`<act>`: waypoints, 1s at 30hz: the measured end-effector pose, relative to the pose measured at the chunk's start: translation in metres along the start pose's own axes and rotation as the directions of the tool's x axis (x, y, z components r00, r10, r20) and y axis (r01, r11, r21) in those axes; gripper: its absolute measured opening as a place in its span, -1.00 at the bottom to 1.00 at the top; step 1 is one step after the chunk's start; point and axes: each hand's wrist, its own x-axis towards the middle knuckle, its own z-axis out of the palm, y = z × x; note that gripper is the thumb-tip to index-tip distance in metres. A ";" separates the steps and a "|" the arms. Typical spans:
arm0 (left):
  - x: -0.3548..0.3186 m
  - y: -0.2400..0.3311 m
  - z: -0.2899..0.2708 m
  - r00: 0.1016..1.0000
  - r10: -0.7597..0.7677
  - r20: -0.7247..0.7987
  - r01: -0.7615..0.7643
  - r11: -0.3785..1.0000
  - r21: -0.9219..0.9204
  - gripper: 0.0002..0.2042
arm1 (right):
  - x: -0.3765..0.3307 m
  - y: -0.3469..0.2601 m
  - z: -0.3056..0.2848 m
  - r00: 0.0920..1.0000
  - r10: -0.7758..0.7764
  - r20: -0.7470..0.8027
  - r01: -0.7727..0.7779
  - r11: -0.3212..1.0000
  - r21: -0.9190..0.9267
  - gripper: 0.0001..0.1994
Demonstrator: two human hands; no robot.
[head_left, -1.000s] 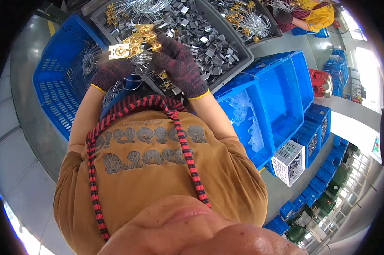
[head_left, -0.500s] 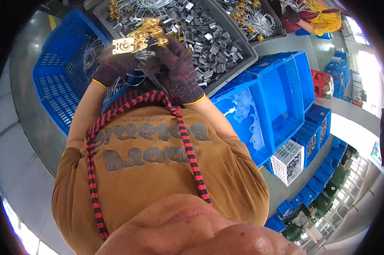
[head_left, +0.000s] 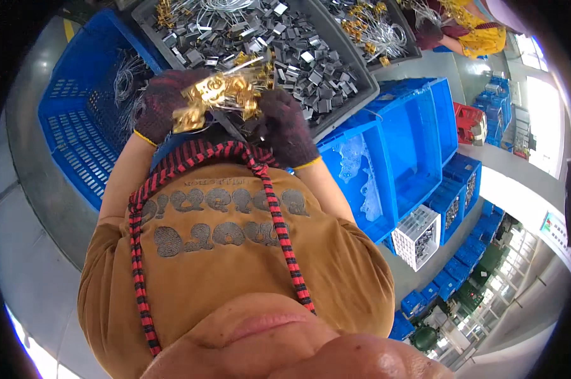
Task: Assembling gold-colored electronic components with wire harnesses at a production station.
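Note:
My left hand (head_left: 163, 107), in a dark knitted glove with a yellow cuff, is closed on a bunch of gold-coloured metal parts (head_left: 219, 91). The bunch is partly smeared by motion and hangs together on wires. At its right side is my right hand (head_left: 288, 126), gloved alike, with its fingers curled inward; whatever they grip is hidden. Just beyond both hands lies a grey tray (head_left: 370, 82) full of small dark and silvery rectangular metal pieces (head_left: 317, 79). Silvery wire loops and more gold parts rest on the tray's far part.
To the left stands a blue perforated crate (head_left: 77, 136) with wire bundles inside. Blue tubs (head_left: 408, 142), one with foamy liquid, stand on the right beside a white basket (head_left: 418, 237) of metal pieces. A co-worker's gloved hand (head_left: 429, 33) is at another tray, top right.
The bunch of gold parts has come down closer to my chest and turned. My right hand has moved right and slightly down, while my left hand has shifted a little.

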 end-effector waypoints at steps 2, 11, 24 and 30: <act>-0.001 0.004 -0.005 0.993 -0.094 0.076 0.084 0.989 0.122 -0.56 | 0.008 -0.028 -0.027 0.953 0.251 0.170 -0.295 0.901 0.319 -0.79; 0.002 -0.011 0.014 0.989 -0.149 0.015 0.149 0.982 -0.119 -0.76 | 0.178 0.085 -0.106 0.990 -0.120 -0.072 -0.038 0.267 -0.963 -0.57; -0.002 0.013 0.004 0.993 0.071 -0.091 -0.061 0.993 0.105 -0.53 | 0.132 0.023 -0.164 0.894 -0.329 -0.304 -0.233 0.239 -0.943 -0.56; 0.019 0.033 -0.010 0.881 -0.430 0.197 0.313 0.842 0.439 -0.47 | 0.033 -0.090 -0.034 0.995 -0.064 0.079 0.079 0.973 -0.216 -0.63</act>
